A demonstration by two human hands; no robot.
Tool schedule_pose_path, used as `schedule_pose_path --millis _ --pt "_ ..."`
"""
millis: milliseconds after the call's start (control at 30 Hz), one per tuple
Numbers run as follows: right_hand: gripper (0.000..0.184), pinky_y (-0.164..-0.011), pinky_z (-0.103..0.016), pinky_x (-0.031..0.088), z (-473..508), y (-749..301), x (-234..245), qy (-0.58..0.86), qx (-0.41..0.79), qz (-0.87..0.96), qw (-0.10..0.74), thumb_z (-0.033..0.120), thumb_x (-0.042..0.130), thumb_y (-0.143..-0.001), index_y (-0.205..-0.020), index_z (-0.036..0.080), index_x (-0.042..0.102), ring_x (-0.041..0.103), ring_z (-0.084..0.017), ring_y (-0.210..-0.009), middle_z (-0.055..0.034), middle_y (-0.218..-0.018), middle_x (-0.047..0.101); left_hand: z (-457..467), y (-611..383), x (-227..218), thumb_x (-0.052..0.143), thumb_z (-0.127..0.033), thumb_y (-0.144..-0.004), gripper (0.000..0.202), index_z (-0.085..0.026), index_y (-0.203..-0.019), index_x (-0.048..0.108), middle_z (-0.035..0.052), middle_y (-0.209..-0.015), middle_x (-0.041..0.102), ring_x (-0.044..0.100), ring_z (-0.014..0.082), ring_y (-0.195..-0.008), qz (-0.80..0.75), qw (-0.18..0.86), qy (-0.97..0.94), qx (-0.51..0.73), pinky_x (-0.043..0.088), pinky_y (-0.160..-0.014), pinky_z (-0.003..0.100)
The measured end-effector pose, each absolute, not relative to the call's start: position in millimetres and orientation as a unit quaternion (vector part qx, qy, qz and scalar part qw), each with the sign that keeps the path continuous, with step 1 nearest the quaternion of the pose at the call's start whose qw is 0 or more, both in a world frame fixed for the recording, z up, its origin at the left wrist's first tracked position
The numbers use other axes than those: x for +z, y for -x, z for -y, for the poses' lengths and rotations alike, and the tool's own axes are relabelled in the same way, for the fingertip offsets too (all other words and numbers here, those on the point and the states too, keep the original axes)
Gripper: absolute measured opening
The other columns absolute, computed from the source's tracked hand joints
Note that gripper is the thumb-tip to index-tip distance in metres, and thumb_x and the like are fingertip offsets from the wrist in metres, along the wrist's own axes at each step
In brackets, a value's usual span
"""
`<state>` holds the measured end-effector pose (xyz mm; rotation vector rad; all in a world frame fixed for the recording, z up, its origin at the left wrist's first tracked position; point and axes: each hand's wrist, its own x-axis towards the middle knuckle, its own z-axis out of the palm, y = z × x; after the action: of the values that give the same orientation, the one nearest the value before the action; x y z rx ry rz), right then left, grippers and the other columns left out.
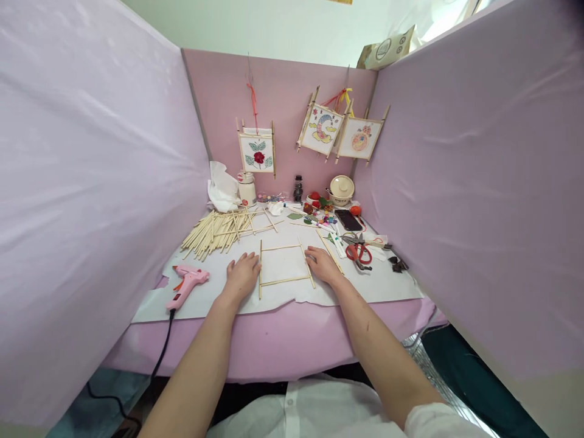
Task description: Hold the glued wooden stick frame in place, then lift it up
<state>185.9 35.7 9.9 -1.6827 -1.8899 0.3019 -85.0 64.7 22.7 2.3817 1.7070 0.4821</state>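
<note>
From the head view, you sit at a paper-covered worktop, bare hands flanking a four-stick wooden frame (285,281), which lies flat between them. Your left hand (244,277) rests palm down, fingers relaxed and wrapped around nothing, its inner edge beside the left upright. Your right hand (322,264) reaches inward, fingertips at the right upright; whether they pinch it you cannot tell. Left of your left hand lies a pink hot-glue gun (188,283); ahead of that hand spreads a pile of sticks (214,234). Just beyond your right hand lies a loose stick (329,251), with red-handled scissors (358,250) farther right.

The step in hand appears to be lining up the frame's sides: the right upright slants while the left stands nearly straight. Squaring it would call for light, even pressure from both sides; whether the corners are glued cannot be made out.
</note>
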Motion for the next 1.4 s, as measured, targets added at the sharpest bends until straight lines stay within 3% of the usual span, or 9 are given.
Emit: schedule_pose_path --millis 533,900,1167,1400 --pt "0.034 -0.11 -0.038 0.031 -36.3 -183.4 10.6 0.631 0.101 0.722 0.264 0.023 0.05 -0.09 -0.118 0.022 0.067 0.046 -0.023 -0.129 -0.0083 -0.136 0.056 -65.9 83.5 20.9 0.037 -0.027 -0.093 0.036 -0.034 -0.121 0.06 0.0023 -0.147 0.045 0.032 0.0276 -0.139 -0.567 0.107 -0.802 0.156 0.018 -0.107 0.058" --pt "0.034 -0.109 -0.035 0.031 -33.4 -182.7 14.8 0.627 0.081 0.731 0.257 0.024 0.048 -0.091 -0.119 0.02 0.067 0.046 -0.022 -0.129 -0.0094 -0.135 0.056 -65.4 83.8 23.1 0.036 -0.028 -0.094 0.038 -0.032 -0.123 0.06 0.0031 -0.147 0.045 0.032 0.0281 -0.139 -0.562 0.095 -0.807 0.153 0.021 -0.107 0.058" --pt "0.035 -0.109 -0.033 0.032 -32.0 -183.5 13.8 0.635 0.077 0.72 0.268 0.025 0.048 -0.091 -0.122 0.017 0.064 0.047 -0.022 -0.127 -0.0104 -0.135 0.056 -70.0 83.4 19.4 0.041 -0.032 -0.092 0.036 -0.026 -0.121 0.061 0.0072 -0.147 0.045 0.034 0.0262 -0.138 -0.583 0.07 -0.795 0.153 0.027 -0.108 0.051" --pt "0.035 -0.11 -0.033 0.031 -33.9 -184.6 11.0 0.635 0.081 0.719 0.269 0.024 0.044 -0.093 -0.119 0.015 0.066 0.047 -0.021 -0.127 -0.011 -0.135 0.056 -67.0 83.1 23.6 0.034 -0.028 -0.094 0.038 -0.027 -0.119 0.063 0.0046 -0.145 0.048 0.037 0.0234 -0.137 -0.589 0.055 -0.795 0.136 0.029 -0.107 0.049"
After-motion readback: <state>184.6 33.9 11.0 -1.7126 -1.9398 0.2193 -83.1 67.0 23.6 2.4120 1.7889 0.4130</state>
